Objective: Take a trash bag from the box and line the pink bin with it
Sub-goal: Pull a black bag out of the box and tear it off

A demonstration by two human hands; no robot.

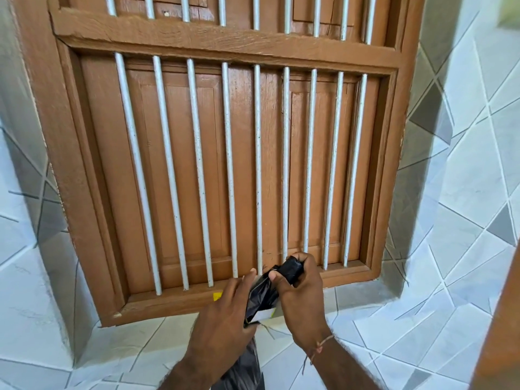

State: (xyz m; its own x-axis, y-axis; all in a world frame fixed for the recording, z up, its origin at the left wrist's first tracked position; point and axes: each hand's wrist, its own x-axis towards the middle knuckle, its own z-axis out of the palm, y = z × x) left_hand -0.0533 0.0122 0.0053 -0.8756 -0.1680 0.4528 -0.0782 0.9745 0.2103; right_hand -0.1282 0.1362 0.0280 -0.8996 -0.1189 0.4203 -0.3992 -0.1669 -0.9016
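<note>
A black trash bag [261,295] runs between my two hands in front of the window's lower frame. My right hand [302,291] is closed around its bunched upper end. My left hand [222,313] lies over the bag lower down, fingers mostly straight, and the bag's tail [244,370] hangs below that wrist. A small white and yellow piece [266,313], maybe part of the box, shows between the hands, mostly hidden. The pink bin is not in view.
A brown wooden window [225,170] with white vertical bars [198,170] fills the middle, set in a wall of white and grey tiles [464,220]. A brown wooden edge [503,319] stands at the far right.
</note>
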